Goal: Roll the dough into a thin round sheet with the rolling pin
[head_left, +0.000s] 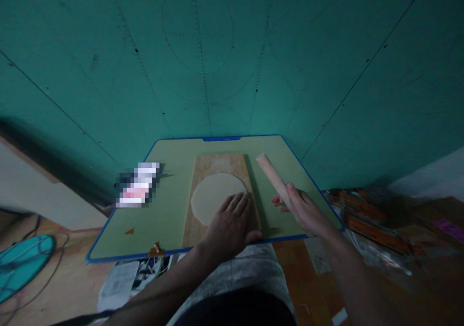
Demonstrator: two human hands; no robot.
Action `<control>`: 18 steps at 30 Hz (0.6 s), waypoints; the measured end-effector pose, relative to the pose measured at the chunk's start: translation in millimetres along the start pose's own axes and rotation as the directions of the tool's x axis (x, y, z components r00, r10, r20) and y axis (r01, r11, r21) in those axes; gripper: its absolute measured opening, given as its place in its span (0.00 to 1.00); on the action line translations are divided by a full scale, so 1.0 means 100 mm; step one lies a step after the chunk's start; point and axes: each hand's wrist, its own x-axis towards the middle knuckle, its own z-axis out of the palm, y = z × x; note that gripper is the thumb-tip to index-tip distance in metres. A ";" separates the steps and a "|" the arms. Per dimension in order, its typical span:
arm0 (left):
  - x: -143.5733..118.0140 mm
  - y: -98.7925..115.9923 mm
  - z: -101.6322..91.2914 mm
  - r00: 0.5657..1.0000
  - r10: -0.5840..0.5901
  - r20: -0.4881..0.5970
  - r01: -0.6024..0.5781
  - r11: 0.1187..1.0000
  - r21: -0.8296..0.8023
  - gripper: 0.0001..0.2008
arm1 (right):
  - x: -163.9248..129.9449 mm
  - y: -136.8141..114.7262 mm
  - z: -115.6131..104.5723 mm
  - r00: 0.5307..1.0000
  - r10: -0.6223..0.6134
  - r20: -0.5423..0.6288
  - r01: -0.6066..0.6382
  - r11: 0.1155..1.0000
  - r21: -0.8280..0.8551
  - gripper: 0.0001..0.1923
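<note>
A thin, pale round of dough (209, 198) lies on a wooden board (203, 163). My left hand (234, 219) rests over its lower right edge, fingers stretched out and thumb spread to the right. In my right hand (299, 205) is a wooden rolling pin (271, 172), held up to the right of the board, its far end tilted away and to the left. The near end of the pin is hidden by my palm.
The board sits on a pale green tabletop (170, 190) with a blue rim. A pixelated flat object (139, 185) lies at its left, near a small orange scrap (129, 231). Behind stands a green wall (232, 74). Plastic-wrapped packages (373, 219) lie on the floor at right.
</note>
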 end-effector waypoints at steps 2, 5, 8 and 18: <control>0.00 0.05 0.03 1.000 -0.008 0.003 0.008 1.000 -0.010 0.41 | 0.00 0.00 0.01 1.000 -0.006 0.004 0.006 1.000 -0.019 0.40; 0.00 0.04 0.06 1.000 -0.021 -0.006 0.021 0.999 -0.026 0.43 | 0.00 0.02 0.03 1.000 -0.020 -0.001 0.019 0.999 -0.042 0.39; -0.02 -0.15 0.03 0.990 -0.130 -0.053 0.130 0.992 -0.011 0.40 | 0.00 0.04 0.03 1.000 -0.021 -0.015 0.020 0.997 -0.069 0.40; -0.19 -0.74 0.01 0.898 -0.420 -0.135 0.430 0.901 0.060 0.29 | 0.03 0.06 0.03 0.999 -0.038 0.007 0.039 0.996 -0.085 0.39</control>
